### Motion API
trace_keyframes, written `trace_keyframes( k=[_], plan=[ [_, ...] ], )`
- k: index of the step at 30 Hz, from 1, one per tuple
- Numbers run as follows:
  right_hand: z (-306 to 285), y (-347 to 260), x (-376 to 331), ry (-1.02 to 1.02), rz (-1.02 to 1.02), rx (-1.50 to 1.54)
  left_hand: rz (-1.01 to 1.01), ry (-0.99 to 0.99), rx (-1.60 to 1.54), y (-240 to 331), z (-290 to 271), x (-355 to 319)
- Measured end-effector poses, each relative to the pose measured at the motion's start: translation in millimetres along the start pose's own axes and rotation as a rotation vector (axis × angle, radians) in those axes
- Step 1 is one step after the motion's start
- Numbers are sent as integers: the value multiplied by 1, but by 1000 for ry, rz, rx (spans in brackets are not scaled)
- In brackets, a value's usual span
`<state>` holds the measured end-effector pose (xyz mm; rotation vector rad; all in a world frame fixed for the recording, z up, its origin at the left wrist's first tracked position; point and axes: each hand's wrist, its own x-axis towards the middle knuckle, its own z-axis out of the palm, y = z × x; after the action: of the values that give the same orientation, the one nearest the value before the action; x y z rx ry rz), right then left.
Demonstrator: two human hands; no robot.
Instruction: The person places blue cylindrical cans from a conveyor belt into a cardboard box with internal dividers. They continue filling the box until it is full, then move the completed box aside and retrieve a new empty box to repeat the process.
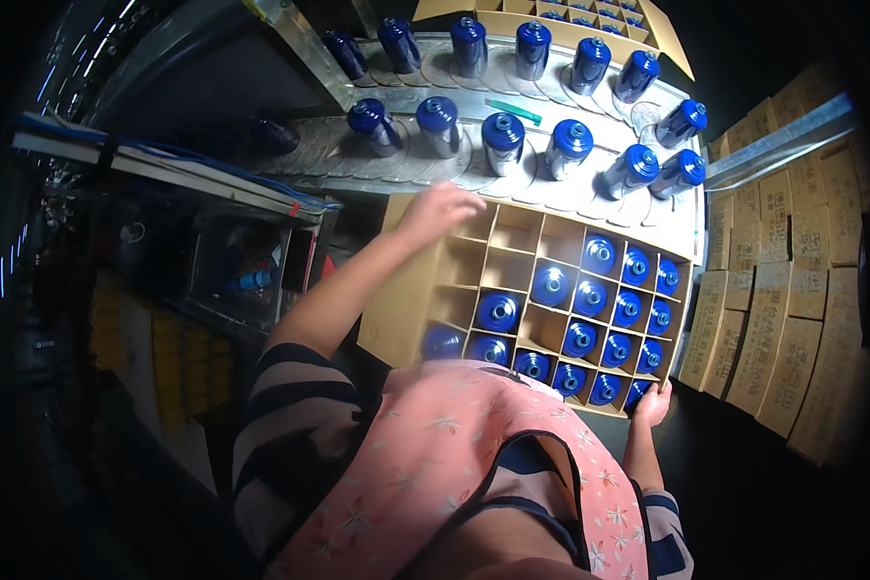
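Head view: blue bottles [499, 311] inside partitioned carton [389, 307], others beyond it on slat conveyor [343, 159]. Left hand [440, 212] over carton's far-left edge, fingers blurred, closure unclear; right hand [653, 405] touches near-right corner, grip unclear. Best: lower bottles upright into vacant cells [508, 271].

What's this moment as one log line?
carton: partly filled, blue bottles | left hand: near its far-left corner | right hand: at its near-right corner | conveyor: more bottles

Blue bottles [504, 145], pink floral apron [430, 449]
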<state>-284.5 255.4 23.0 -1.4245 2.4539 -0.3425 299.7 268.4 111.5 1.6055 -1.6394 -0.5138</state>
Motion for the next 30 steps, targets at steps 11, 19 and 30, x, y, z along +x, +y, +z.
trace_keyframes(
  k=[11,19,30],
  plan=[
    [-1,5,5,-61,-11,-117,-63,-310,199,37,68,-238],
    [-3,4,4,-72,-61,-105,-69,-131,296,36,64,-238],
    [1,9,4,-26,-38,7,-287,387,-405,101,-114,-143]
  ],
)
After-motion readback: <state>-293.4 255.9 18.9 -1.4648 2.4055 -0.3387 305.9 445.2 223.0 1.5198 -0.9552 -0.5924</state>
